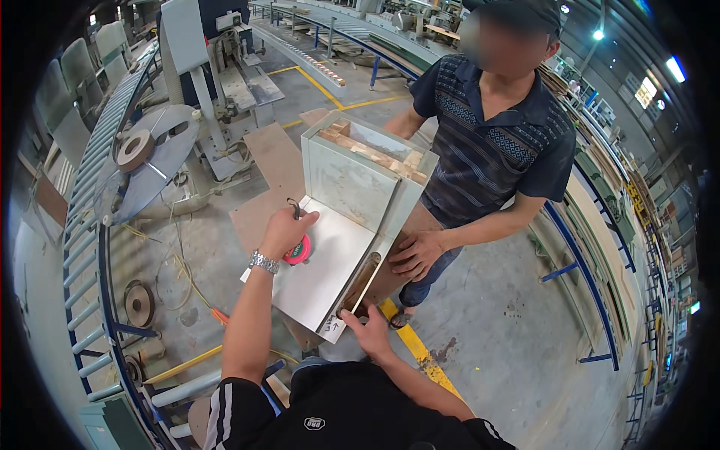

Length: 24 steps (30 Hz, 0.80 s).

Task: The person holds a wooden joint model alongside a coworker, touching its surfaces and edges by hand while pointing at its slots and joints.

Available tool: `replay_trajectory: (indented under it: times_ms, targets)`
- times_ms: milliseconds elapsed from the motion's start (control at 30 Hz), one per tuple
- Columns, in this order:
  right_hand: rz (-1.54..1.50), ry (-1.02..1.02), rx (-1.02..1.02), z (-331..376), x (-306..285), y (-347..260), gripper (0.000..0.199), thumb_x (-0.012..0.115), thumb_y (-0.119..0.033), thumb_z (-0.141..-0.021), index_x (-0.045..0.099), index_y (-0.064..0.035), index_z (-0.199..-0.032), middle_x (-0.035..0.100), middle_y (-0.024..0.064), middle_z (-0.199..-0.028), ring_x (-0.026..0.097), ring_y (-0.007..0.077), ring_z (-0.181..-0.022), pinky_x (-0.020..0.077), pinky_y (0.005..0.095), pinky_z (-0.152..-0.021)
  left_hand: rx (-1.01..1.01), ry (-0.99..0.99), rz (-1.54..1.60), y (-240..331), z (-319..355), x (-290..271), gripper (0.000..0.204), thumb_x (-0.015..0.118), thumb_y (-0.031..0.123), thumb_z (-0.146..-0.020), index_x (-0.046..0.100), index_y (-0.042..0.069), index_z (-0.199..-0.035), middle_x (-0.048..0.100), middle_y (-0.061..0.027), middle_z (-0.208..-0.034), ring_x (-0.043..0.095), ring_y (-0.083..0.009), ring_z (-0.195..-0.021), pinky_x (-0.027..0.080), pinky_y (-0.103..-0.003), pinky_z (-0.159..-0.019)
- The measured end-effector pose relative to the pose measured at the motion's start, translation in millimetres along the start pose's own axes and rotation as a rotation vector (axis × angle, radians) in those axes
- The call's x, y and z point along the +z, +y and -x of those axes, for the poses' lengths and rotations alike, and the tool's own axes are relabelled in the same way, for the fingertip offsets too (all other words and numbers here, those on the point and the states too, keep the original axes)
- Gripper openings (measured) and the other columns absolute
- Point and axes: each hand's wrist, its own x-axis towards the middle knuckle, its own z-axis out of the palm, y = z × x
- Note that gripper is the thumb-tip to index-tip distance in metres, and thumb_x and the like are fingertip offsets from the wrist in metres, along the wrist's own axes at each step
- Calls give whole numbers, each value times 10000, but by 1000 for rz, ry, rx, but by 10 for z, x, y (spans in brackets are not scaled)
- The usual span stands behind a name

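My left hand [286, 231], with a metal watch on its wrist, is closed in a pinch over a white panel [337, 232]. From its fingertips sticks out a small black curved thing [293, 203], too small to name. Beside the palm a round red and green thing [298, 250] shows partly. A pale green, box-like frame piece [349, 184] with wooden blocks inside its open top stands along the panel's far edge. My right hand [367, 330] grips the near end of the long grooved edge piece [358, 289], thumb on top, some fingers hidden.
Across from me a person in a dark patterned shirt rests one hand [417, 254] beside the frame piece. Brown boards [274, 161] lie underneath. A roller conveyor [81, 277] runs along the left. A blue rack [574, 270] with stacked panels stands right. Cables [184, 274] lie on the floor.
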Motion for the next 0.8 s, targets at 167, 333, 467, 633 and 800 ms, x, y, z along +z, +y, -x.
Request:
replay_trajectory:
  times_ms: [167, 333, 467, 633, 800]
  targets:
    - [80, 122, -105, -38, -188, -228, 745, 808, -389, -917, 557, 64, -1452, 719, 223, -1259, 688, 311, -1149, 526, 399, -1013, -7, -21, 1, -20, 13, -9, 540, 745, 490, -910, 782, -30, -1049, 757, -230, -840, 758, -346, -796, 580, -443, -773]
    - [15, 265, -306, -636, -709, -822, 881, 850, -295, -865, 433, 78, -1545, 701, 237, -1274, 694, 303, -1109, 553, 421, -960, -8, -17, 1, -31, 12, -15, 540, 751, 492, -902, 779, -27, -1051, 760, -224, -845, 758, -344, -798, 579, -441, -773]
    - [326, 432, -522, -1399, -1080, -1082, 1008, 867, -214, -841, 293, 28, -1632, 594, 227, -1450, 619, 314, -1310, 509, 405, -1076, 0, -28, 18, 47, -47, 13, 499, 772, 437, -912, 771, -45, -1041, 740, -163, -814, 702, -254, -738, 552, -404, -744]
    - [45, 139, -520, -2094, -1147, -1028, 1224, 939, -334, -759, 196, 40, -1657, 508, 256, -1560, 530, 339, -1429, 449, 402, -1157, -27, -36, 60, -60, -92, 4, 489, 777, 421, -909, 772, -43, -1060, 741, -149, -821, 692, -226, -742, 548, -389, -736]
    - [22, 123, -402, -2084, -1168, -942, 1330, 987, -475, -680, 233, 53, -1641, 504, 284, -1568, 506, 376, -1455, 430, 420, -1179, -83, -59, 65, -11, -126, -34, 578, 777, 440, -903, 744, -43, -1217, 774, -194, -977, 729, -264, -856, 562, -390, -818]
